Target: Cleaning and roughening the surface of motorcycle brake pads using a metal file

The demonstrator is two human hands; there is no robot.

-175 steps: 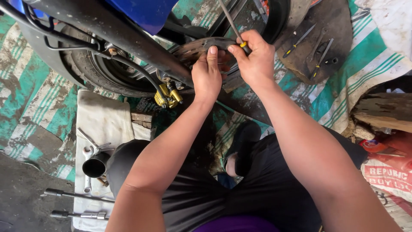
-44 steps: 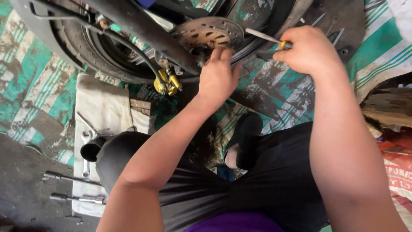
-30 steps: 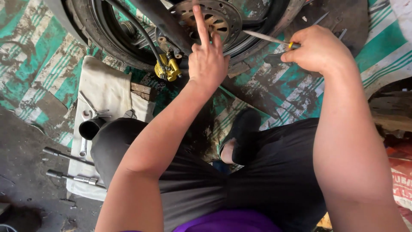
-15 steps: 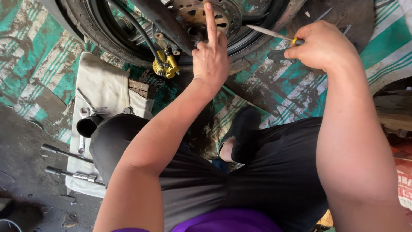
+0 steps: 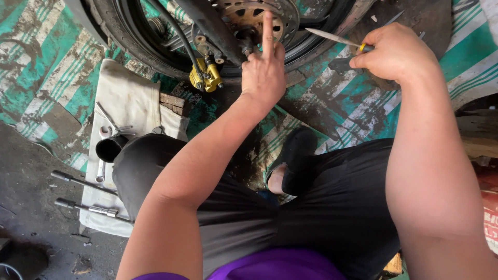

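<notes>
Screwdriver [image 5: 337,39], upper right of frame, clenched in right hand [image 5: 397,54]; stiff, light, likely greasy, best held by handle. Left hand [image 5: 263,72] released, finger on brake disc [image 5: 254,13].

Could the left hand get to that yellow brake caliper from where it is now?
Probably yes. The left hand is at the brake disc, and the yellow brake caliper sits just beside it with open space between; only the black fork leg runs above.
</notes>
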